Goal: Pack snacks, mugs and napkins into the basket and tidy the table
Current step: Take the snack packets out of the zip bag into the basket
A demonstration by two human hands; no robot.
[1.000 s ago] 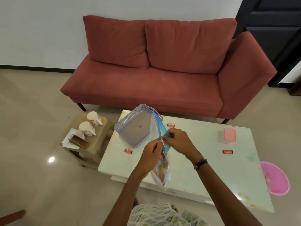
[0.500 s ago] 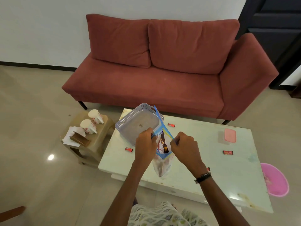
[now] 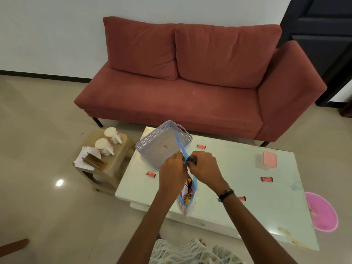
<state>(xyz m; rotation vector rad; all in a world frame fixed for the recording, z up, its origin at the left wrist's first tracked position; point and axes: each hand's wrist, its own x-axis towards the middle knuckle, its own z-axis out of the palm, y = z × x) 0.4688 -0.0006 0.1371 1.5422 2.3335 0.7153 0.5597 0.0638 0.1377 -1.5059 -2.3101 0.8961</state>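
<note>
No wrapper print is legible; the left hand (image 3: 174,171) and right hand (image 3: 203,166), knuckles nearly touching, both pinch the top of the snack bag (image 3: 187,197), which hangs over the table (image 3: 238,168) at 6 o'clock from the basket (image 3: 150,145); half a second ago the hands held the bag's mouth wide open.

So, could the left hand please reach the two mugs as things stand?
Probably not yet: the left hand is pinching the bag with the right hand, and the mugs sit apart on the stool.
</note>
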